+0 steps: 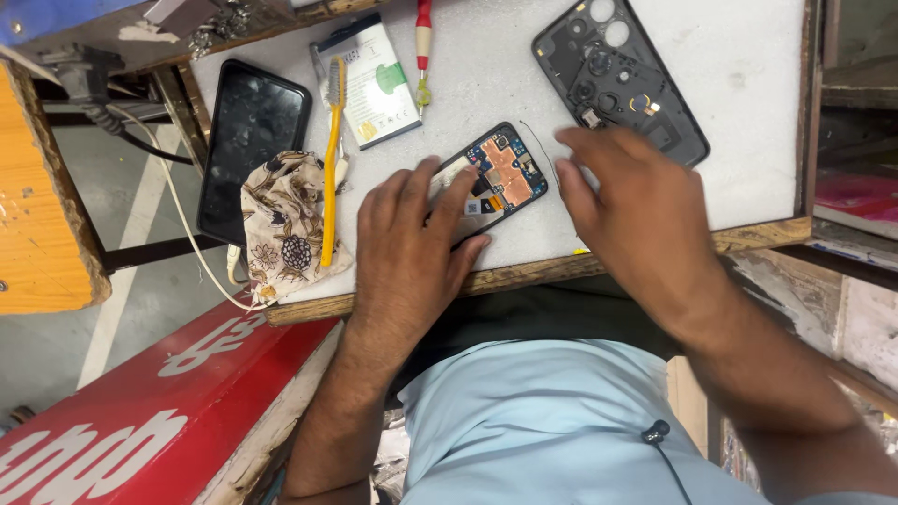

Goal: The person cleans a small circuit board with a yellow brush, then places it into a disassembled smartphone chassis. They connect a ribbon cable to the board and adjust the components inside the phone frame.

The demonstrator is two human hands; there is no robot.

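Copper-shielded opened black phone (494, 180) with exposed blue board lies on the white foam-topped bench (748, 56), pinned flat under left hand (412, 234) fingers (456, 192), pressing rather than clasping. Right hand (631, 210) hovers just beside it, fingers spread, grasping nothing. Risk, as I judge: a slip could scrape the bare board or snag the thin black wire (543, 150). Removed black plastic back cover (622, 75) sits beyond. White-green rectangular labelled battery pack (374, 79) upper left, beside yellow toothbrush (331, 159); red sign panel (140, 421) with white lettering lower left.
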